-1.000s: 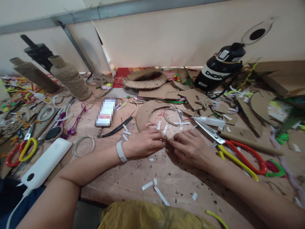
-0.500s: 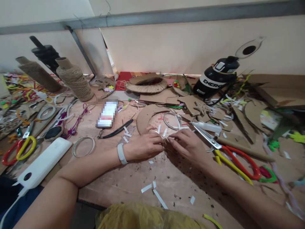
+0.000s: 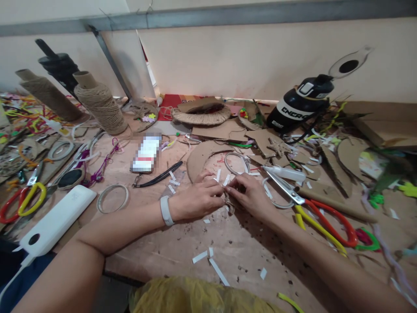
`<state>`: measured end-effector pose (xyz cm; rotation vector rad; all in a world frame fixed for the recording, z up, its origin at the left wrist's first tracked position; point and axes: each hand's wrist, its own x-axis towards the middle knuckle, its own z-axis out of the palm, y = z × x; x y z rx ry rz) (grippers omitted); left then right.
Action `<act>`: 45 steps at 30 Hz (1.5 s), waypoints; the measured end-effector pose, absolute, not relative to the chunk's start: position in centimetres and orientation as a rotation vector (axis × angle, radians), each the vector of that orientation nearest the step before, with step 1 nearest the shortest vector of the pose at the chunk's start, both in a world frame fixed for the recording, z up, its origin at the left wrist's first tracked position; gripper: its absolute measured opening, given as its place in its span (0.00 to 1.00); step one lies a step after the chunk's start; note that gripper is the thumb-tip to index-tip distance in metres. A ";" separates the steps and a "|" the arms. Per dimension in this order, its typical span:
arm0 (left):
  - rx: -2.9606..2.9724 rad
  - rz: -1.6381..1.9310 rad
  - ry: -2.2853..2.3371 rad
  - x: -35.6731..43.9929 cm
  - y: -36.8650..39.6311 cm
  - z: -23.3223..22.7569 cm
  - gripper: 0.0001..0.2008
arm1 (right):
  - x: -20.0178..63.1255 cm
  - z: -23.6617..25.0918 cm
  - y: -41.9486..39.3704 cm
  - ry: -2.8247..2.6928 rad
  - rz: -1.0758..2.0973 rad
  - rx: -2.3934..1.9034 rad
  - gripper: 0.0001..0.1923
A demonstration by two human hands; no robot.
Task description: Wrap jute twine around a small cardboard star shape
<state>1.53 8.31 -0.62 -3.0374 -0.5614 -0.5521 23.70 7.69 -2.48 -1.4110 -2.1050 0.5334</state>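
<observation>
Near the table's middle, my left hand (image 3: 205,195) and my right hand (image 3: 249,193) meet with fingers closed. Between their fingertips is a small brown twine-like piece (image 3: 230,206), mostly hidden by the fingers. Just beyond the hands lies a curved cardboard piece (image 3: 198,158), with a tape roll (image 3: 236,163) beside it. Short white strips (image 3: 218,174) are scattered close to my fingertips. Large scissors (image 3: 304,200) with red and yellow handles lie to the right of my right hand. A white glue bottle (image 3: 284,173) rests against them.
Left of my left arm are a phone (image 3: 146,152), another tape roll (image 3: 113,198), a white power bank (image 3: 58,217) and smaller scissors (image 3: 31,191). Twine spools (image 3: 100,106) stand at the back left. A black bottle (image 3: 298,106) leans at the back right among cardboard scraps (image 3: 353,158).
My right hand has turned slightly, its fingers now meeting the left fingertips more closely. More of the brown piece shows below the fingers. The view has shifted slightly.
</observation>
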 end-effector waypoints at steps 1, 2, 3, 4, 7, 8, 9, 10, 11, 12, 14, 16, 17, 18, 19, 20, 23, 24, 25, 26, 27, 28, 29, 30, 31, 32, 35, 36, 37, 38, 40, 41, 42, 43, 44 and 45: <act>-3.040 -0.560 -0.564 1.6 8.3 -0.7 0.10 | 23.7 -2.5 7.8 -2.097 0.567 -1.414 0.07; -3.043 -0.565 -0.570 1.6 8.3 -0.8 0.10 | 23.6 -2.5 7.9 -2.089 0.593 -1.420 0.07; -3.047 -0.565 -0.576 1.6 8.3 -0.9 0.10 | 23.6 -2.5 8.1 -2.083 0.613 -1.430 0.07; -3.052 -0.562 -0.582 1.6 8.3 -1.0 0.10 | 23.6 -2.4 8.2 -2.079 0.629 -1.438 0.07; -3.063 -0.543 -0.599 1.7 8.2 -0.9 0.10 | 23.8 -2.3 8.4 -2.056 0.698 -1.423 0.08; -3.068 -0.531 -0.595 1.7 8.2 -0.8 0.10 | 23.9 -2.2 8.4 -2.039 0.731 -1.408 0.08; -3.072 -0.520 -0.588 1.6 8.1 -0.7 0.10 | 24.1 -2.0 8.3 -2.026 0.757 -1.394 0.08; -3.076 -0.510 -0.581 1.6 8.0 -0.6 0.09 | 24.2 -1.9 8.1 -2.017 0.757 -1.391 0.09; -3.079 -0.503 -0.575 1.6 8.0 -0.5 0.09 | 24.2 -1.7 7.8 -2.026 0.724 -1.401 0.10; -3.079 -0.503 -0.569 1.6 7.9 -0.5 0.10 | 24.2 -1.6 7.5 -2.056 0.637 -1.415 0.11; -3.071 -0.524 -0.562 1.6 7.9 -0.5 0.10 | 23.8 -1.4 6.7 -2.141 0.362 -1.440 0.11; -3.057 -0.548 -0.554 1.7 7.8 -0.7 0.11 | 23.3 -1.3 5.9 -2.221 0.072 -1.482 0.10; -3.051 -0.554 -0.548 1.7 7.8 -0.9 0.11 | 23.0 -1.3 5.7 -2.260 -0.020 -1.482 0.10; -3.045 -0.555 -0.544 1.7 7.8 -1.0 0.11 | 22.7 -1.4 5.5 -2.286 -0.089 -1.485 0.09; -3.041 -0.557 -0.542 1.7 7.8 -1.1 0.11 | 22.5 -1.5 5.3 -2.304 -0.134 -1.486 0.09; -3.038 -0.564 -0.539 1.7 7.7 -1.2 0.11 | 22.3 -1.5 5.3 -2.312 -0.160 -1.489 0.09; -3.025 -0.609 -0.522 1.6 7.7 -1.5 0.11 | 22.1 -1.8 5.5 -2.304 -0.182 -1.501 0.09; -3.023 -0.621 -0.517 1.6 7.7 -1.6 0.10 | 22.1 -1.9 5.5 -2.301 -0.179 -1.501 0.09; -3.021 -0.629 -0.513 1.6 7.7 -1.6 0.11 | 22.2 -2.0 5.6 -2.300 -0.171 -1.498 0.10; -3.022 -0.630 -0.511 1.6 7.8 -1.6 0.11 | 22.2 -2.0 5.6 -2.297 -0.159 -1.495 0.10; -3.025 -0.630 -0.511 1.6 7.8 -1.6 0.11 | 22.3 -2.1 5.6 -2.292 -0.142 -1.491 0.10; -3.028 -0.632 -0.511 1.7 7.8 -1.6 0.11 | 22.3 -2.2 5.6 -2.285 -0.115 -1.490 0.10; -3.031 -0.637 -0.512 1.7 7.8 -1.6 0.11 | 22.4 -2.3 5.6 -2.274 -0.076 -1.490 0.10; -3.035 -0.641 -0.515 1.7 7.8 -1.5 0.11 | 22.4 -2.4 5.6 -2.258 -0.026 -1.493 0.10; -3.040 -0.642 -0.521 1.7 7.8 -1.5 0.11 | 22.5 -2.5 5.7 -2.239 0.035 -1.497 0.10; -3.045 -0.642 -0.530 1.7 7.8 -1.4 0.11 | 22.5 -2.5 5.8 -2.217 0.106 -1.499 0.10; -3.069 -0.605 -0.556 1.7 7.7 -1.1 0.11 | 22.8 -2.6 6.3 -2.146 0.317 -1.492 0.09; -3.077 -0.585 -0.561 1.7 7.7 -1.1 0.11 | 22.8 -2.6 6.5 -2.123 0.379 -1.484 0.09; -3.084 -0.566 -0.565 1.7 7.7 -1.0 0.11 | 22.8 -2.6 6.7 -2.103 0.441 -1.475 0.09; -3.089 -0.549 -0.569 1.7 7.7 -1.0 0.11 | 22.8 -2.5 6.9 -2.084 0.500 -1.467 0.09; -3.090 -0.536 -0.578 1.7 7.7 -0.9 0.11 | 22.8 -2.2 7.2 -2.051 0.612 -1.445 0.09; -3.090 -0.535 -0.581 1.7 7.7 -0.9 0.11 | 22.7 -2.1 7.4 -2.037 0.661 -1.435 0.09; -3.091 -0.536 -0.583 1.7 7.7 -0.9 0.11 | 22.7 -2.0 7.5 -2.019 0.695 -1.428 0.08; -3.094 -0.533 -0.584 1.7 7.7 -0.9 0.11 | 22.6 -1.9 7.5 -2.000 0.717 -1.425 0.08; -3.097 -0.529 -0.588 1.7 7.7 -0.9 0.11 | 22.7 -1.8 7.6 -1.980 0.737 -1.423 0.09; -3.102 -0.522 -0.593 1.7 7.6 -0.9 0.11 | 22.7 -1.8 7.6 -1.961 0.762 -1.425 0.09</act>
